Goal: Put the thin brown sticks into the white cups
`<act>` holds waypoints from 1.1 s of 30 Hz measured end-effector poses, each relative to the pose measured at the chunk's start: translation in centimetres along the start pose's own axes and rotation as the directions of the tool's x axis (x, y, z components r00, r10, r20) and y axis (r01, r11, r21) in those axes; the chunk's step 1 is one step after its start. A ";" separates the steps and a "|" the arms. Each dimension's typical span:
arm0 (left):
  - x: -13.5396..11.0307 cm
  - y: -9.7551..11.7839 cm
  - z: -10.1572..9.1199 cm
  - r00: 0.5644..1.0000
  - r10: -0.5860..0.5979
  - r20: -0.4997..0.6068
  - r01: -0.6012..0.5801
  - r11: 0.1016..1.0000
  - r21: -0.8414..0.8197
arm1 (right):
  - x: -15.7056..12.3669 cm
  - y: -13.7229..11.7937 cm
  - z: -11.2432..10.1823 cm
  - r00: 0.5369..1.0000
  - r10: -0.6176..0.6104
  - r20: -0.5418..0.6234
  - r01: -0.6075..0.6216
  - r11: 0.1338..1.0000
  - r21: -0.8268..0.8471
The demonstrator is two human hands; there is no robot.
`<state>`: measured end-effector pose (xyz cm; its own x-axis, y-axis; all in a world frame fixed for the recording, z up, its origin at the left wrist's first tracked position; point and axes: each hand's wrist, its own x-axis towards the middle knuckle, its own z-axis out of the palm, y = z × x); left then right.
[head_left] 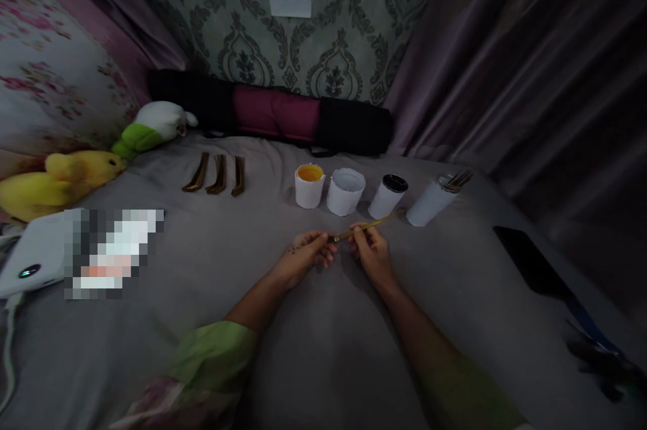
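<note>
A thin golden-brown strip [345,236] stretches between my two hands, above the grey bed sheet. My left hand [309,251] pinches its left end between thumb and fingers. Farther along, my right hand [373,251] grips the strip, and its thin yellowish tail runs out to the right. Just beyond the hands stand a white cup with orange-yellow inside [309,194], a wider white cup [346,197], a white cup with a black inside [387,201] and a tilted-looking pale cylinder [427,204] holding several thin brown strips [459,180].
Three bundles of bent brown strips [217,174] lie at the back left. Plush toys [83,177], a white power bank [40,251] with a cable and a blurred-out object are on the left. A dark phone-like slab [530,261] rests right. A black-and-maroon roll [275,112] lines the wall.
</note>
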<state>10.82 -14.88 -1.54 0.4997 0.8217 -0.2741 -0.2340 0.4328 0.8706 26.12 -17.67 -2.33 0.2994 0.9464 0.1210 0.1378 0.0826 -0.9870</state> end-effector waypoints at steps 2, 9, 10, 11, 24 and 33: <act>0.0 0.0 0.0 1.000 -0.014 0.010 0.014 1.000 -0.014 | 0.0 0.1 0.0 1.000 0.003 0.010 -0.003 1.000 -0.002; 0.2 -0.4 -0.5 0.997 -0.038 0.064 0.042 0.998 -0.053 | -0.1 -0.1 -0.1 0.999 -0.022 0.040 0.023 0.999 -0.040; 0.2 -0.4 -0.5 0.997 -0.041 0.070 0.045 0.997 -0.056 | -0.1 -0.1 -0.1 0.999 -0.019 0.046 0.021 0.999 -0.042; 0.2 -0.4 -0.5 0.996 -0.044 0.074 0.049 0.997 -0.058 | -0.1 -0.1 -0.1 0.999 -0.016 0.050 0.018 0.999 -0.041; 0.0 -0.3 -0.5 0.996 -0.066 0.068 0.071 0.994 -0.079 | 0.0 0.1 -0.2 0.999 0.027 0.040 -0.026 1.000 -0.007; 0.7 -1.1 -1.1 0.995 -0.073 0.070 0.079 0.992 -0.094 | 0.0 0.0 -0.2 0.998 0.064 0.016 -0.065 0.997 0.033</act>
<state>10.51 -14.33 -3.16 0.5724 0.7600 -0.3078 -0.2710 0.5296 0.8038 26.34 -17.72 -2.34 0.2921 0.9548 0.0557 0.0870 0.0314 -0.9957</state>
